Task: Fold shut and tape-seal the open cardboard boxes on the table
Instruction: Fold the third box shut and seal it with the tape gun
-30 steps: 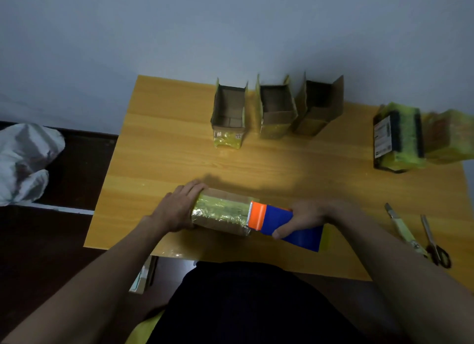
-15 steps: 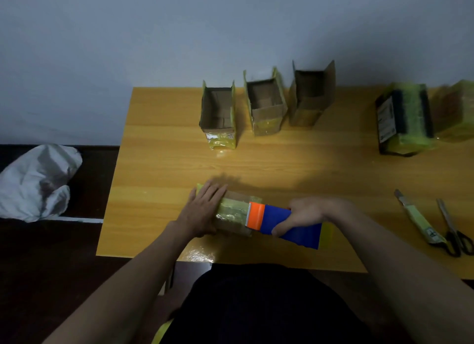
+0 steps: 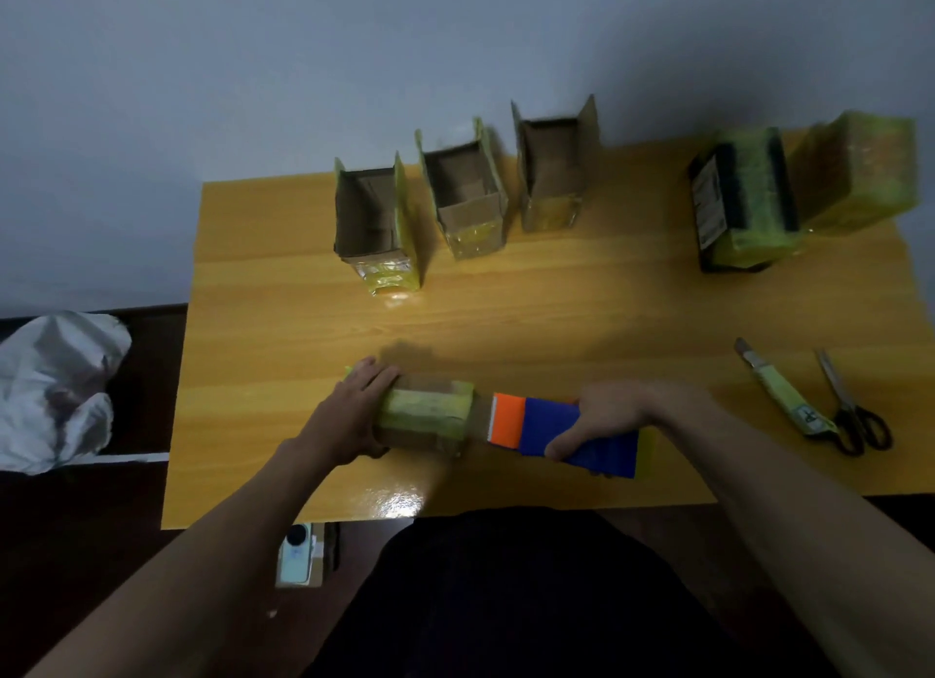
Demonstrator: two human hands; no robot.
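Table (image 3: pixel 556 293) edge near, right hand (image 3: pixel 607 414) gripping dispenser (image 3: pixel 566 432)

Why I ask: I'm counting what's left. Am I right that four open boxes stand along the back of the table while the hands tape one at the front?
Not quite: the head view shows three open boxes at the back, not four. The hands do tape one at the front.

Both forearms reach forward; the left hand (image 3: pixel 354 414) lies with fingers fairly straight, while the right hand (image 3: pixel 604 417) curls in a grip.
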